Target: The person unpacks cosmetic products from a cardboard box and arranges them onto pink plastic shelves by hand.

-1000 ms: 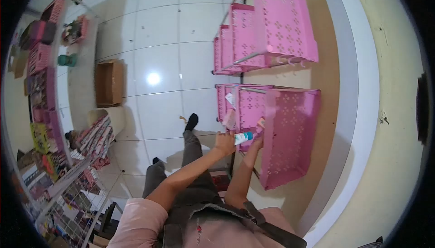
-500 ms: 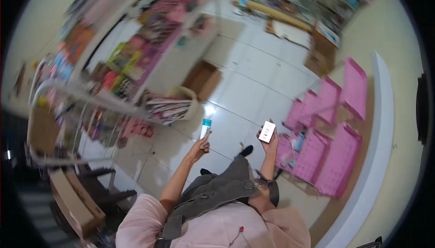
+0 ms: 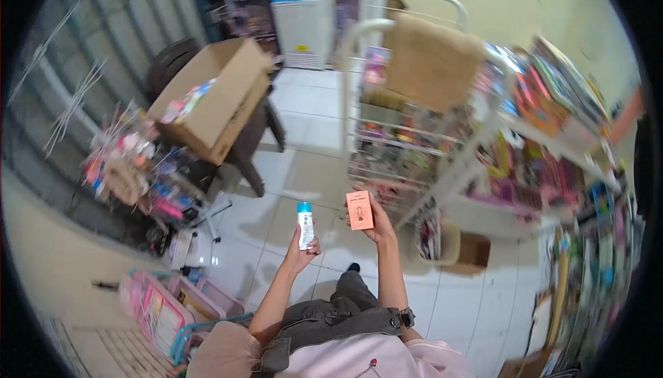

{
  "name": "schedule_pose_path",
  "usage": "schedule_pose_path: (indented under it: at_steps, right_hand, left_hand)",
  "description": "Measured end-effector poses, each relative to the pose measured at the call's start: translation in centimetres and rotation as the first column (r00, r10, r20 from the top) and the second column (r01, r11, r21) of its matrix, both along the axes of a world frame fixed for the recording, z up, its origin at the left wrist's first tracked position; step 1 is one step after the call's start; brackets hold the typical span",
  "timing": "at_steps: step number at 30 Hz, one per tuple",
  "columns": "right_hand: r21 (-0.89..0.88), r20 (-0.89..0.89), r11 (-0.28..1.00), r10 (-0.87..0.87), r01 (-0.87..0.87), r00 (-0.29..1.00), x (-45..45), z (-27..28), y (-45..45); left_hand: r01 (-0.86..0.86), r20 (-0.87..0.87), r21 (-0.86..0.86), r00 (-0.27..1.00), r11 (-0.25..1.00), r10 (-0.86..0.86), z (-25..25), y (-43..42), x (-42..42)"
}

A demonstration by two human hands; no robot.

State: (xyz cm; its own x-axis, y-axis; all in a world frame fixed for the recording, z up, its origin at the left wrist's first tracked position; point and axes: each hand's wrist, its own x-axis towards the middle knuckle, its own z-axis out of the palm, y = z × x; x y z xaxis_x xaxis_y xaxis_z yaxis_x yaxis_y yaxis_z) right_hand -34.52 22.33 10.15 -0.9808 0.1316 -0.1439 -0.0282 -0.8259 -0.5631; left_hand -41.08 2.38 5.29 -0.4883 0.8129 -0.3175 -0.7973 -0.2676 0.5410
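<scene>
My left hand (image 3: 301, 253) is closed round a small white bottle (image 3: 305, 231) with a blue-green cap, held upright. To its right, my right hand (image 3: 378, 224) grips a small orange box (image 3: 359, 211) with dark print and a little figure on its face. The two items are apart, both held out over the tiled floor in front of my body. A dark watch sits on my right wrist.
An open cardboard box (image 3: 231, 108) rests on a dark chair (image 3: 248, 150) ahead left. White wire racks (image 3: 407, 136) with goods stand ahead right. Pink baskets (image 3: 155, 309) are at lower left. A bin (image 3: 449, 241) and brown carton (image 3: 475, 252) sit on the floor at right.
The view has swung away from the pink shelf units toward the racks and chair. Both hands have come away from those shelves, and the box's orange face now shows.
</scene>
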Motion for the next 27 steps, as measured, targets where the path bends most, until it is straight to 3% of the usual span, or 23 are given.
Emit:
schedule_pose_path:
  at_steps: [5,14,17,19,22,25,27]
  right_hand:
    - [-0.038,0.032,0.956,0.292,-0.291,0.956,-12.4,0.6,-4.7]
    - [-0.093,0.075,0.794,0.607,-0.601,0.791,-34.8,2.9,-9.2]
    - [-0.106,0.037,0.769,0.637,-0.631,0.770,-42.5,4.2,-10.7]
    - [-0.100,-0.013,0.726,0.683,-0.680,0.731,-46.9,4.6,-11.9]
    - [-0.141,-0.010,0.743,0.660,-0.654,0.751,-52.6,4.0,-13.9]
    - [-0.088,0.076,0.788,0.615,-0.609,0.785,-57.3,3.9,-16.1]
    - [-0.031,0.068,0.815,0.579,-0.578,0.813,-59.8,4.0,-17.7]
  left_hand:
    - [-0.381,-0.013,0.001,0.924,0.925,0.381,3.3,-4.6,-7.9]
    - [-0.623,-0.080,-0.190,0.780,0.758,0.621,9.1,-10.3,-26.9]
    - [-0.650,-0.110,-0.172,0.759,0.740,0.642,11.2,-11.8,-33.2]
    - [-0.615,-0.017,-0.091,0.787,0.783,0.616,11.6,-12.6,-36.5]
    - [-0.672,0.086,-0.051,0.734,0.739,0.674,10.9,-13.8,-41.2]
    - [-0.718,0.115,-0.029,0.688,0.695,0.716,10.7,-14.6,-45.7]
    - [-0.775,0.180,0.072,0.630,0.628,0.756,10.7,-15.1,-48.8]
